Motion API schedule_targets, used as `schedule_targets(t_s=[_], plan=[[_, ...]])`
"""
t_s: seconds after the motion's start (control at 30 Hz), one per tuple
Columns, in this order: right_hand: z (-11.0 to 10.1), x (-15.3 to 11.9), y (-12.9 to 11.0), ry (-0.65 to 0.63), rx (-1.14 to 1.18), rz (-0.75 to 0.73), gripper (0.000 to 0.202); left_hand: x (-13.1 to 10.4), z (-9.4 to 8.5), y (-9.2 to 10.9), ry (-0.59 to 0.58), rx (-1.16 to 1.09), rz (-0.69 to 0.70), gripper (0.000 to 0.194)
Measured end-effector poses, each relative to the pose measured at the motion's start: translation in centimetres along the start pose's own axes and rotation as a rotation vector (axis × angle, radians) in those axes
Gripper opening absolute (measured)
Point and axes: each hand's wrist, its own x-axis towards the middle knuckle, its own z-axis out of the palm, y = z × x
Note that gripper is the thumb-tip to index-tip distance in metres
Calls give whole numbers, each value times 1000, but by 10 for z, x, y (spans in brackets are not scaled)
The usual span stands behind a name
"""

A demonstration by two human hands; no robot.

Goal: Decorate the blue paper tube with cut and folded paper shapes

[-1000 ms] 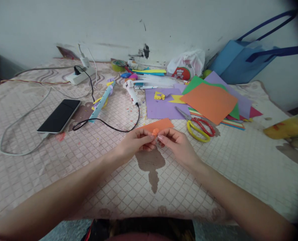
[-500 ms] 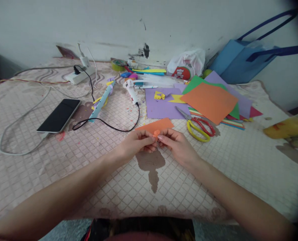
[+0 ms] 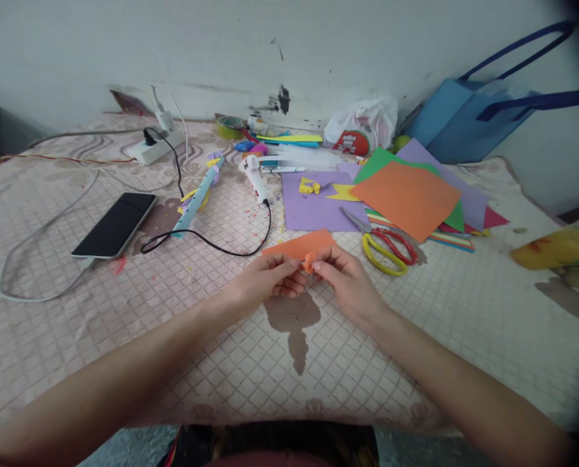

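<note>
Between my hands, above the tablecloth, is a small curled orange paper flower [image 3: 309, 261]. My right hand [image 3: 348, 275] pinches it from the right with thumb and forefinger. On its left edge, the thumb and forefinger of my left hand [image 3: 270, 275] are closed, the other fingers curled loosely below. The exact contact there is small and partly hidden. An orange paper strip [image 3: 302, 242] lies flat just behind both hands. Scissors [image 3: 385, 250] with red and yellow handles rest to the right of my right hand, their blades partly over a purple sheet [image 3: 313, 214].
A white glue gun [image 3: 254, 178] lies behind, its black cord curving leftward. Further left are a decorated light-blue paper strip [image 3: 199, 194], a phone [image 3: 115, 225] on a cable and a power strip [image 3: 157, 146]. Coloured paper [image 3: 411, 194] is piled at right, before a blue bag [image 3: 465, 120].
The orange paper flower has shifted slightly right and turned, along with my right fingertips. My left fingertips now sit more at its edge. Everything else stays in place.
</note>
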Motion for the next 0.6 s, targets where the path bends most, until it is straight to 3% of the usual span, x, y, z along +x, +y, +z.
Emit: schedule_targets(t_s=[0.3,0.43,0.6], plan=[[-2,-1,-6,-100,-110,128,5,-2,0,1,59,46,110,19],[-5,1,-5,-146,-25,248,6,-1,0,1,24,60,86,17],[-9,4,-3,-182,74,285,5,-1,-1,0,-17,15,43,18]])
